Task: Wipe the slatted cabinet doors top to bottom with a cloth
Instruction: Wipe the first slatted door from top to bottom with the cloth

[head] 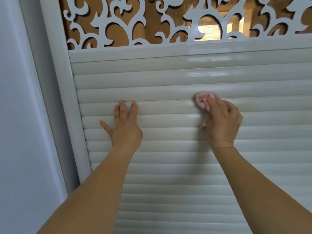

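A glossy white slatted cabinet door (168, 159) with horizontal slats fills most of the view. My right hand (222, 120) grips a small pink-and-white cloth (201, 99) and presses it against a slat in the door's upper part, right of centre. The cloth is bunched and partly hidden under my fingers. My left hand (125, 125) lies flat on the slats to the left, fingers spread, holding nothing. Wet shiny streaks show on the slats above the cloth.
Above the slats runs a white cut-out scroll panel (152, 22) over a brown backing, with a bright gap at upper right. A white vertical door frame (67, 98) borders the slats on the left, next to a plain pale wall (18, 132).
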Available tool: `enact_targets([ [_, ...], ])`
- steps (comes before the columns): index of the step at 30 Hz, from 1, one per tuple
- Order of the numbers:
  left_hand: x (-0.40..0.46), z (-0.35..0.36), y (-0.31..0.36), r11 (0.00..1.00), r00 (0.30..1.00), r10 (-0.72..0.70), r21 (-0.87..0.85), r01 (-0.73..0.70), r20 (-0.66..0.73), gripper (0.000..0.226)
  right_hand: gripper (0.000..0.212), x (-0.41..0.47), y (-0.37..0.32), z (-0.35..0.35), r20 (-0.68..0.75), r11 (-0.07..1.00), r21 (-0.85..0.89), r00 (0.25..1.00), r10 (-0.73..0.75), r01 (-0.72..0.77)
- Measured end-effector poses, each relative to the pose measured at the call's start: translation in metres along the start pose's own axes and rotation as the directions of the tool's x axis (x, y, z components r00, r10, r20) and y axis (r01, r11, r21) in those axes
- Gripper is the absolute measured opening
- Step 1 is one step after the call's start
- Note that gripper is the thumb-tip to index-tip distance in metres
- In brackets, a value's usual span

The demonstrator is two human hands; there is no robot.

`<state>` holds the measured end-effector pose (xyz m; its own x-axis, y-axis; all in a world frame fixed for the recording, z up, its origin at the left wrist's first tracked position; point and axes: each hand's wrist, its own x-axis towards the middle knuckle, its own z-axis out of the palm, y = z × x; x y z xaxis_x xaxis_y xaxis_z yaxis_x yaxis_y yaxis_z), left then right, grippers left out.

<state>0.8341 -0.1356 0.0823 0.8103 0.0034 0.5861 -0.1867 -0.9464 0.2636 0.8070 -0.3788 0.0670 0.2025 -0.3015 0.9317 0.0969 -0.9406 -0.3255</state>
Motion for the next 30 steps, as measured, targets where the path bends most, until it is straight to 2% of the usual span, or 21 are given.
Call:
enact_targets([
  [2,-0.001,-0.001,0.004,1.0,1.0,-0.011,-0.022,0.011,0.013,0.092,0.049,0.002,-0.004,-0.005,-0.09,0.958,0.102,0.957,0.277,-0.268],
  [3,-0.002,-0.001,0.005,0.999,1.0,-0.016,-0.035,0.016,0.016,0.093,0.045,0.004,-0.012,-0.006,-0.116,0.929,0.162,0.928,0.353,-0.333],
  [5,-0.003,0.0,0.007,0.999,1.0,-0.014,-0.044,0.014,0.015,0.094,0.043,0.009,-0.039,-0.006,-0.12,0.91,0.233,0.919,0.377,-0.343],
  [7,-0.003,0.0,0.008,0.999,1.0,-0.003,-0.033,0.004,0.016,0.093,0.036,0.014,-0.071,0.0,-0.038,0.935,0.275,0.969,0.243,-0.224],
  [8,-0.003,0.001,0.008,1.0,1.0,0.002,-0.031,-0.002,0.014,0.092,0.026,0.017,-0.087,0.005,0.01,0.952,0.248,0.983,0.181,-0.178],
  [9,-0.003,0.001,0.008,0.999,1.0,0.007,-0.032,-0.006,0.007,0.091,0.017,0.019,-0.104,0.009,0.042,0.987,0.141,0.996,0.074,-0.079],
  [11,-0.004,0.002,0.01,0.999,1.0,0.01,-0.032,-0.01,-0.005,0.085,0.022,0.017,-0.131,0.019,0.127,0.985,0.125,0.983,-0.132,0.116],
  [13,-0.005,0.002,0.012,1.0,1.0,0.008,-0.026,-0.009,-0.012,0.074,0.037,0.01,-0.15,0.03,0.281,0.957,0.168,0.92,-0.275,0.235],
  [15,-0.004,0.003,0.013,1.0,1.0,-0.005,-0.023,0.005,-0.016,0.071,0.055,0.01,-0.153,0.032,0.371,0.95,0.051,0.877,-0.305,0.308],
  [17,-0.003,0.005,0.012,1.0,1.0,-0.013,0.006,0.013,-0.025,0.077,0.065,0.016,-0.144,0.034,0.397,0.949,-0.023,0.874,-0.279,0.314],
  [20,-0.002,0.01,0.01,0.999,0.999,-0.013,0.041,0.015,-0.042,0.088,0.061,0.024,-0.126,0.02,0.371,0.968,-0.013,0.9,-0.229,0.251],
  [23,-0.002,0.014,0.012,0.998,0.999,-0.012,0.061,0.015,-0.049,0.09,0.034,0.027,-0.094,-0.003,0.274,0.971,0.236,0.961,-0.041,-0.026],
  [24,-0.002,0.015,0.013,0.998,0.999,-0.013,0.068,0.016,-0.05,0.09,0.031,0.03,-0.082,-0.01,0.25,0.964,0.253,0.968,0.015,-0.08],
  [28,-0.003,0.017,0.013,0.996,0.998,-0.009,0.087,0.014,-0.055,0.089,0.046,0.04,-0.033,-0.021,0.162,0.989,-0.034,0.975,0.151,-0.147],
  [30,-0.003,0.017,0.012,0.995,0.998,-0.006,0.098,0.012,-0.064,0.089,0.048,0.043,-0.012,-0.027,0.117,0.972,-0.043,0.965,0.235,-0.231],
])
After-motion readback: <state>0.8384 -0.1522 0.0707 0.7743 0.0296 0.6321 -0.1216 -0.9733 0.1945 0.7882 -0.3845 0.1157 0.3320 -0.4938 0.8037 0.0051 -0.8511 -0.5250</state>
